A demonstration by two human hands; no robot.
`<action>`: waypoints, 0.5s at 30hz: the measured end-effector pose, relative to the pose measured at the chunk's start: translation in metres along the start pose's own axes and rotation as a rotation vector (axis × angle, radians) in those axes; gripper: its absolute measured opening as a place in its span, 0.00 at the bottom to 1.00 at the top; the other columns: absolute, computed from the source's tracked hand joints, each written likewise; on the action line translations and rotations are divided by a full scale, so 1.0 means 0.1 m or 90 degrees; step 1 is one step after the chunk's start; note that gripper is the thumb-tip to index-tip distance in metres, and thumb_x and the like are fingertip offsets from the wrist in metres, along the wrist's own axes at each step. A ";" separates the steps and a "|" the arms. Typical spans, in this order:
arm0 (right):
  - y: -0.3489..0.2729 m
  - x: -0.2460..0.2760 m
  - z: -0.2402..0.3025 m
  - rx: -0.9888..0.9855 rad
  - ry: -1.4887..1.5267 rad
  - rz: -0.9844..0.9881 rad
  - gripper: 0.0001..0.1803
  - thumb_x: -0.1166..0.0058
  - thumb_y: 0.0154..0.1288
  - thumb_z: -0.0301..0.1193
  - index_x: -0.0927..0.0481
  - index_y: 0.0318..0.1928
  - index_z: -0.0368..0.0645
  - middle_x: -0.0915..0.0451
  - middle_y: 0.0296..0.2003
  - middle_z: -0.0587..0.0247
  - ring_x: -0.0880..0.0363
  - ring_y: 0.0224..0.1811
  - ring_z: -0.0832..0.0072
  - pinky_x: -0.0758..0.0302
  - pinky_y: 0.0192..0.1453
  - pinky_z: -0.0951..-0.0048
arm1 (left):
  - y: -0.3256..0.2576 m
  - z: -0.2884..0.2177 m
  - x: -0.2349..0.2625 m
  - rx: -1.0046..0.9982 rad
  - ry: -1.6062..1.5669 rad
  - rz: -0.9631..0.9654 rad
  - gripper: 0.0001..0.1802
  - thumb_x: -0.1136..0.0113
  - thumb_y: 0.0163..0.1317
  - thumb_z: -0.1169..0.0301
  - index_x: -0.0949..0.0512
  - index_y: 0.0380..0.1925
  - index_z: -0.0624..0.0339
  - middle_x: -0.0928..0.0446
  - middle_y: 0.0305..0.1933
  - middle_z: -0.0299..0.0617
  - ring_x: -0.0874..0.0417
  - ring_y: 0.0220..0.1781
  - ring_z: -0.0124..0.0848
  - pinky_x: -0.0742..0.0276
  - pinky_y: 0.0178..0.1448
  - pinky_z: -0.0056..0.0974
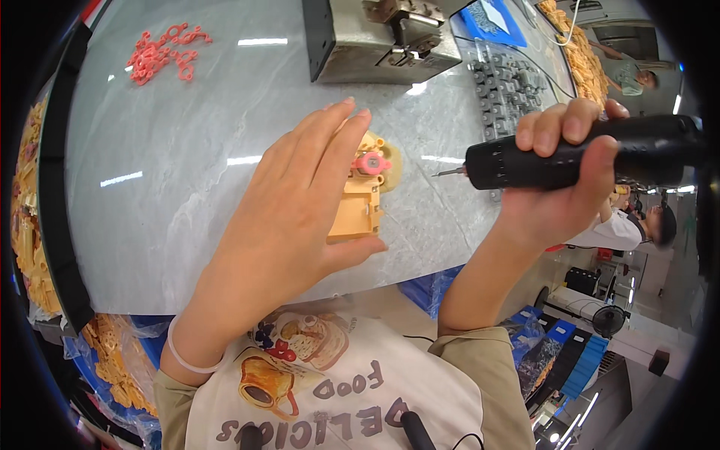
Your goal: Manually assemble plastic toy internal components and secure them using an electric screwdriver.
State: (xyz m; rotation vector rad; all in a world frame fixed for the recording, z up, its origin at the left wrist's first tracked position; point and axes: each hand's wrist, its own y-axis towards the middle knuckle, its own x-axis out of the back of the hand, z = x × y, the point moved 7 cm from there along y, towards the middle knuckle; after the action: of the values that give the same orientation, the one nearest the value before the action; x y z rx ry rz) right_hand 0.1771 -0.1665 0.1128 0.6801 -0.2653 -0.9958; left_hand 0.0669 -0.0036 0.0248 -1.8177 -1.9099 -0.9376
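On the grey table lies a yellow plastic part (358,210) with a pink ring-shaped piece (372,163) set into its right side. My left hand (289,199) lies over it, fingers stretched along its far left side and thumb against its near edge, so much of the part is hidden. My right hand (566,169) is wrapped round a black electric screwdriver (525,161), held level off to the right. Its thin metal bit (450,172) points left at the pink piece, with a gap between them.
Several loose pink rings (161,54) lie at the far left. A metal machine (382,41) stands at the back, beside a tray of small grey pieces (506,86) and a blue tray (495,22). Yellow parts are heaped beyond the right edge (577,56). Co-workers are at right.
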 end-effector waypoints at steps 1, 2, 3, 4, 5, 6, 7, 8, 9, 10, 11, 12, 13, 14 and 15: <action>0.01 0.01 -0.01 -0.009 0.024 0.010 0.26 0.46 0.71 0.40 0.36 0.61 0.40 0.30 0.39 0.57 0.28 0.32 0.72 0.28 0.36 0.67 | 0.01 -0.02 0.01 -0.005 0.002 -0.001 0.55 0.21 0.40 0.63 0.40 0.70 0.60 0.40 0.73 0.51 0.38 0.73 0.50 0.40 0.74 0.47; 0.01 0.01 -0.03 -0.018 0.048 0.021 0.26 0.47 0.72 0.40 0.36 0.62 0.40 0.29 0.40 0.57 0.28 0.33 0.72 0.28 0.38 0.66 | 0.00 -0.02 0.00 -0.010 0.001 -0.005 0.55 0.21 0.40 0.63 0.40 0.70 0.60 0.40 0.73 0.51 0.38 0.73 0.50 0.40 0.74 0.47; 0.00 0.00 -0.02 -0.013 0.043 0.024 0.26 0.47 0.72 0.40 0.36 0.62 0.40 0.29 0.40 0.57 0.28 0.33 0.72 0.28 0.38 0.66 | 0.00 -0.01 -0.02 -0.009 0.006 0.002 0.56 0.21 0.39 0.63 0.40 0.70 0.61 0.39 0.73 0.51 0.38 0.73 0.50 0.40 0.74 0.47; -0.01 -0.01 -0.03 -0.027 0.024 0.009 0.28 0.47 0.72 0.40 0.38 0.64 0.39 0.29 0.40 0.56 0.28 0.34 0.70 0.28 0.40 0.64 | 0.01 0.00 -0.04 -0.009 0.012 0.008 0.56 0.21 0.38 0.63 0.40 0.70 0.61 0.39 0.72 0.51 0.38 0.73 0.50 0.40 0.74 0.48; -0.03 -0.02 -0.02 -0.042 0.003 -0.008 0.30 0.47 0.71 0.40 0.39 0.66 0.39 0.29 0.41 0.56 0.27 0.36 0.69 0.28 0.42 0.62 | 0.00 0.00 -0.04 -0.015 0.009 0.003 0.56 0.21 0.38 0.63 0.40 0.70 0.61 0.39 0.72 0.51 0.38 0.73 0.50 0.40 0.74 0.48; -0.02 -0.05 0.00 -0.047 0.012 -0.008 0.35 0.46 0.71 0.41 0.43 0.69 0.37 0.29 0.42 0.54 0.27 0.39 0.67 0.28 0.43 0.61 | 0.00 0.00 -0.05 -0.011 0.009 0.007 0.56 0.21 0.39 0.63 0.40 0.70 0.62 0.39 0.72 0.52 0.38 0.73 0.51 0.41 0.75 0.48; -0.02 -0.06 0.00 -0.041 0.006 -0.004 0.35 0.46 0.71 0.41 0.43 0.69 0.37 0.29 0.42 0.54 0.27 0.39 0.67 0.28 0.43 0.61 | -0.01 0.00 -0.05 -0.008 0.010 0.010 0.56 0.21 0.39 0.63 0.40 0.69 0.63 0.39 0.72 0.52 0.39 0.74 0.51 0.41 0.75 0.48; -0.01 -0.05 -0.03 -0.052 0.035 0.011 0.36 0.45 0.71 0.41 0.43 0.70 0.36 0.29 0.43 0.54 0.27 0.41 0.66 0.28 0.45 0.59 | 0.00 -0.01 -0.04 -0.017 0.007 0.004 0.56 0.21 0.39 0.63 0.40 0.69 0.63 0.39 0.72 0.52 0.39 0.74 0.51 0.41 0.75 0.48; -0.01 -0.05 -0.06 -0.063 0.064 0.026 0.37 0.44 0.70 0.40 0.44 0.70 0.35 0.29 0.44 0.53 0.27 0.42 0.66 0.27 0.47 0.57 | -0.01 0.00 -0.04 -0.009 0.005 0.009 0.56 0.21 0.39 0.63 0.40 0.69 0.63 0.39 0.72 0.53 0.39 0.74 0.51 0.41 0.75 0.48; -0.03 -0.06 -0.07 -0.055 0.056 0.030 0.37 0.44 0.70 0.40 0.44 0.70 0.35 0.29 0.44 0.53 0.27 0.42 0.66 0.27 0.47 0.57 | -0.01 0.01 -0.05 0.000 0.004 0.015 0.55 0.21 0.40 0.63 0.40 0.69 0.63 0.39 0.72 0.53 0.39 0.74 0.51 0.41 0.75 0.48; -0.06 -0.07 -0.10 -0.063 0.015 0.015 0.38 0.42 0.69 0.39 0.44 0.70 0.34 0.29 0.44 0.52 0.26 0.43 0.65 0.25 0.48 0.55 | -0.01 0.00 -0.04 -0.009 0.002 0.009 0.55 0.21 0.40 0.63 0.40 0.69 0.63 0.39 0.72 0.53 0.39 0.74 0.51 0.41 0.75 0.48; -0.08 -0.06 -0.12 -0.071 -0.025 -0.001 0.39 0.40 0.67 0.38 0.44 0.70 0.33 0.28 0.45 0.52 0.25 0.43 0.64 0.24 0.49 0.53 | -0.02 0.00 -0.04 -0.005 -0.002 0.014 0.55 0.21 0.40 0.63 0.40 0.69 0.63 0.39 0.72 0.53 0.39 0.74 0.51 0.41 0.75 0.49; -0.08 -0.06 -0.11 -0.064 -0.031 0.003 0.39 0.40 0.67 0.38 0.44 0.70 0.33 0.28 0.45 0.52 0.25 0.43 0.64 0.24 0.49 0.53 | -0.01 -0.01 -0.05 -0.002 -0.007 0.020 0.55 0.22 0.41 0.63 0.40 0.69 0.63 0.39 0.72 0.53 0.39 0.74 0.52 0.41 0.75 0.49; -0.10 -0.05 -0.12 -0.071 -0.033 -0.013 0.40 0.39 0.66 0.36 0.44 0.70 0.33 0.28 0.44 0.51 0.24 0.43 0.63 0.22 0.47 0.53 | -0.01 -0.02 -0.04 -0.007 -0.008 0.018 0.55 0.22 0.41 0.63 0.40 0.69 0.63 0.39 0.72 0.53 0.39 0.74 0.52 0.41 0.75 0.49; -0.11 -0.04 -0.13 -0.078 -0.034 -0.029 0.40 0.37 0.64 0.34 0.44 0.70 0.33 0.27 0.43 0.51 0.23 0.42 0.62 0.20 0.46 0.52 | -0.01 -0.02 -0.03 -0.013 -0.001 0.016 0.54 0.22 0.41 0.63 0.40 0.68 0.64 0.38 0.71 0.53 0.38 0.73 0.51 0.40 0.74 0.49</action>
State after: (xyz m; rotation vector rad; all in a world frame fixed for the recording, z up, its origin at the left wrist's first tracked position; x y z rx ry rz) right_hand 0.1741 -0.1624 0.0959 0.5502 -0.2348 -1.0656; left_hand 0.0655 -0.0073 0.0242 -1.8500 -1.8801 -0.9507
